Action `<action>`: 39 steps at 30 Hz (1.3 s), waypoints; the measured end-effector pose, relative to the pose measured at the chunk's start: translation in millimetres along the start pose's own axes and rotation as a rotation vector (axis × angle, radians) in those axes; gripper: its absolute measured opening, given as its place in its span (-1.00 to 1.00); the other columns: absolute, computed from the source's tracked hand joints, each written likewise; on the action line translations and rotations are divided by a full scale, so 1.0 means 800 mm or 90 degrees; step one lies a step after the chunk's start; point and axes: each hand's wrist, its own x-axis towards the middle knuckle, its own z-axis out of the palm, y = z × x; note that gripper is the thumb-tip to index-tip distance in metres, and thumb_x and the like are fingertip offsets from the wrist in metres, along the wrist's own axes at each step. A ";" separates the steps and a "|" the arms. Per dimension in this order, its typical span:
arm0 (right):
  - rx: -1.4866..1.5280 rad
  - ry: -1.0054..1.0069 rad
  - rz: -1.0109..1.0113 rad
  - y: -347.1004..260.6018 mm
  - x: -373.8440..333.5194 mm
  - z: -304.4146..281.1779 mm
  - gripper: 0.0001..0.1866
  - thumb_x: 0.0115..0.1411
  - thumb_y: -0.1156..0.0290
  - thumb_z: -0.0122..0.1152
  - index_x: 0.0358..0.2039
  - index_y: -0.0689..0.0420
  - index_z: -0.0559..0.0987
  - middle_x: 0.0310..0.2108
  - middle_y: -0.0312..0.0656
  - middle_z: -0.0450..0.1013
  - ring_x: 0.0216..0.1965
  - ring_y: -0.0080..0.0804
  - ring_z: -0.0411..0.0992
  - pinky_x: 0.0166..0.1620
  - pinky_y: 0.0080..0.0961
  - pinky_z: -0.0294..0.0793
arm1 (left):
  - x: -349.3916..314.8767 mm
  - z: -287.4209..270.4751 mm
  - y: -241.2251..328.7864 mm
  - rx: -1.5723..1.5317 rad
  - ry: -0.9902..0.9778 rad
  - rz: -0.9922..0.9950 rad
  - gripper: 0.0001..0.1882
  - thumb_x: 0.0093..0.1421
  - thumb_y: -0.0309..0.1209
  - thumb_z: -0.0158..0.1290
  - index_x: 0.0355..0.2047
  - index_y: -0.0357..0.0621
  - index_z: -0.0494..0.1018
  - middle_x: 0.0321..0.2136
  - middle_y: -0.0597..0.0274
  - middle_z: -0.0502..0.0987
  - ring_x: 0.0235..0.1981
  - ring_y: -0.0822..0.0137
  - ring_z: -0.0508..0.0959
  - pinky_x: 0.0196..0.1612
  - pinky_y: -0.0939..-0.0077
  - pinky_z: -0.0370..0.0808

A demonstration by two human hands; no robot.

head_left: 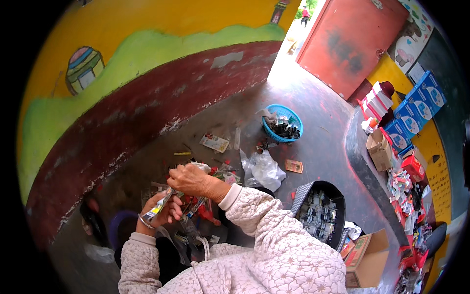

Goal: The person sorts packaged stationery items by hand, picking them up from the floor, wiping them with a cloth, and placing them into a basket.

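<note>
My left hand (169,211), with a bangle at the wrist, is closed around a narrow flat packet (155,208) with yellow, blue and silvery print. The packet tilts up toward my right hand (192,179). That hand is a closed fist just above the packet's upper end, knuckles up; its fingertips and whatever they pinch are hidden. Below and beside both hands lies a jumble of small packages and scraps, with a red piece (209,215) among them.
A blue basket (268,128) with dark items stands on the floor ahead. Nearby lie a white plastic bag (264,169) and a flat card (214,142). To my right are a black container (338,196) of small packaged items and an open cardboard box (369,259). A purple basin (116,230) sits left.
</note>
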 end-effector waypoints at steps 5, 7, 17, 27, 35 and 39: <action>-0.006 0.039 -0.013 0.001 -0.001 -0.001 -0.91 -0.14 0.38 0.11 -0.64 0.11 0.46 -0.61 -0.23 0.32 -0.55 -0.37 0.42 -0.52 -0.52 0.42 | -0.004 0.004 -0.006 -0.067 -0.029 0.059 -0.49 0.23 -0.21 -0.23 -0.11 -0.55 0.23 -0.53 -0.15 0.48 -0.57 0.17 0.55 -0.55 0.51 0.54; -0.002 0.049 -0.019 0.000 -0.001 -0.008 -0.90 -0.16 0.39 0.12 -0.62 0.13 0.45 -0.60 -0.23 0.32 -0.55 -0.38 0.41 -0.52 -0.52 0.43 | -0.010 0.021 -0.001 -0.042 -0.050 0.069 -0.48 0.22 -0.22 -0.21 -0.06 -0.55 0.17 -0.54 -0.13 0.48 -0.58 0.16 0.55 -0.57 0.51 0.53; -0.035 0.083 -0.037 0.001 -0.003 0.002 -0.87 -0.17 0.33 0.10 -0.67 0.11 0.46 -0.60 -0.23 0.32 -0.54 -0.40 0.40 -0.51 -0.55 0.38 | -0.006 0.015 -0.008 -0.074 0.084 0.038 -0.61 0.19 -0.31 -0.11 -0.12 -0.44 0.25 -0.68 0.09 0.39 -0.76 0.47 0.39 -0.73 0.66 0.37; -0.020 0.121 -0.074 0.001 0.008 0.011 -0.89 -0.15 0.37 0.05 -0.56 0.08 0.39 -0.57 -0.27 0.26 -0.56 -0.46 0.37 -0.58 -0.57 0.37 | -0.007 0.014 -0.021 -0.033 0.082 0.048 -0.64 0.19 -0.18 -0.17 -0.34 -0.30 0.36 -0.54 0.04 0.42 -0.73 0.35 0.38 -0.68 0.66 0.34; -0.122 0.121 -0.072 -0.008 0.013 0.009 -0.68 -0.21 0.37 0.14 -0.35 0.10 0.47 -0.29 -0.20 0.40 -0.57 -0.51 0.33 -0.58 -0.63 0.33 | -0.014 0.015 -0.022 -0.002 -0.015 0.083 -0.56 0.04 -0.49 0.09 -0.07 -0.30 0.22 -0.34 0.14 0.41 -0.45 0.46 0.49 -0.41 0.66 0.56; -0.103 0.142 -0.080 -0.005 0.015 0.011 -0.69 -0.23 0.40 0.16 -0.35 0.09 0.47 -0.29 -0.22 0.40 -0.59 -0.53 0.32 -0.60 -0.65 0.31 | -0.017 0.032 -0.019 0.042 0.036 0.077 -0.53 0.01 -0.52 0.11 -0.07 -0.27 0.21 -0.35 0.12 0.44 -0.46 0.42 0.50 -0.36 0.60 0.57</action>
